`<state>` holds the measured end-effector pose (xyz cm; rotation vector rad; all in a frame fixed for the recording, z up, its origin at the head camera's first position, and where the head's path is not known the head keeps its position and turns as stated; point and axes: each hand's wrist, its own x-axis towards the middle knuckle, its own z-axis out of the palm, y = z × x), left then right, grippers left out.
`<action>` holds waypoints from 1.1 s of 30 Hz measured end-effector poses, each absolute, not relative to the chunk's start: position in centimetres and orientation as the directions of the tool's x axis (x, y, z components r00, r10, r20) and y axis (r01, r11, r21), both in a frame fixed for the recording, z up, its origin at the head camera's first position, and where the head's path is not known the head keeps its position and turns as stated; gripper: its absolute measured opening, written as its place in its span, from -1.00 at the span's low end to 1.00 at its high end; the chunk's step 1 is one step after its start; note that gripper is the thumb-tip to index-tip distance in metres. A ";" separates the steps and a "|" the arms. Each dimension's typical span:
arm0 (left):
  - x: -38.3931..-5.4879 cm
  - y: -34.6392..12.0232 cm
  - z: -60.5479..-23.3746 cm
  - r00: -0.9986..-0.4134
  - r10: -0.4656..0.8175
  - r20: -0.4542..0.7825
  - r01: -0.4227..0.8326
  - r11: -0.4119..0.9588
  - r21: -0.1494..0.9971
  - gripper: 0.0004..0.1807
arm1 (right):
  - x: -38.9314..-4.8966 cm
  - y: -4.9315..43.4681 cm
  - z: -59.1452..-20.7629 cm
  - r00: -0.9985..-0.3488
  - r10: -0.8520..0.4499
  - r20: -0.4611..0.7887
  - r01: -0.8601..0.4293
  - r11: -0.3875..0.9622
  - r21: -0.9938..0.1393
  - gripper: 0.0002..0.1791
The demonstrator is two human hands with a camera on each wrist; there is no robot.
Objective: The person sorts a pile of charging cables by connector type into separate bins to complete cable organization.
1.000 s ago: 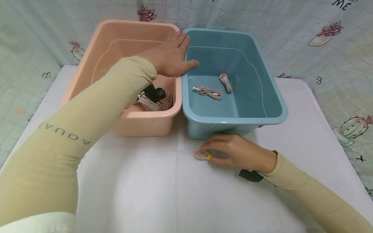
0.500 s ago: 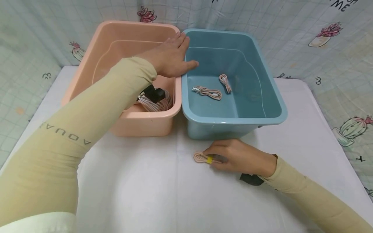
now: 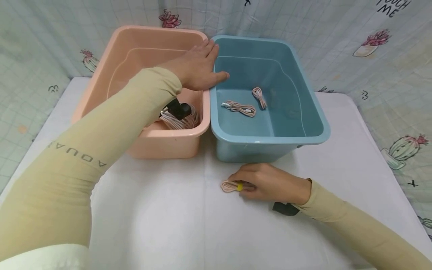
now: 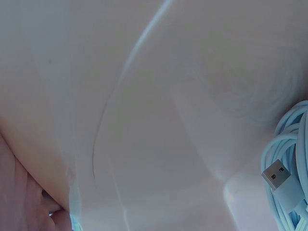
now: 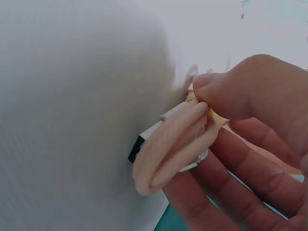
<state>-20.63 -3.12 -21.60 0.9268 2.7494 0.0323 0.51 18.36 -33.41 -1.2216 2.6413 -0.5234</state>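
Observation:
My right hand [image 3: 264, 182] pinches a coiled pinkish cable [image 3: 229, 186] bound with a yellow tie [image 3: 240, 186], just in front of the blue bin and low over the white table. In the right wrist view, thumb and fingers hold the cable [image 5: 166, 149] at its tie, and a USB plug [image 5: 144, 139] shows beside the loops. My left hand [image 3: 199, 67] lies flat with spread fingers across the touching rims of the peach bin [image 3: 162, 132] and the blue bin [image 3: 270, 139]. Two more coiled cables [image 3: 239, 108] lie on the blue bin's floor.
Inside the peach bin sit a bundle of white cable [image 3: 189, 119] and a black plug-like piece [image 3: 180, 109], partly behind my left sleeve. In the left wrist view a USB connector [image 4: 276, 174] pokes from that bundle. A cactus-print sheet [image 3: 303, 15] hangs behind the table [image 3: 162, 225].
My right hand has drawn the tied cable slightly toward me and to the left, away from the blue bin's front wall. The left hand stays on the rims.

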 end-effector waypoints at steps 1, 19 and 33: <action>-20.6 -3.1 -21.6 -0.769 0.601 -0.220 0.595 0.798 0.098 -0.03 | 0.6 18.3 -33.4 -0.638 -0.770 -0.021 -0.703 0.594 -0.391 -0.62; -20.5 -3.3 -21.5 -0.753 0.620 -0.222 0.615 0.782 0.096 -0.02 | 0.8 17.8 -30.1 -0.545 -0.831 0.112 -0.804 0.480 -0.351 -0.58; -20.4 -3.4 -21.2 -0.747 0.627 -0.221 0.619 0.777 0.110 -0.02 | 1.5 16.6 -25.3 -0.473 -0.845 0.248 -0.851 0.366 -0.376 -0.58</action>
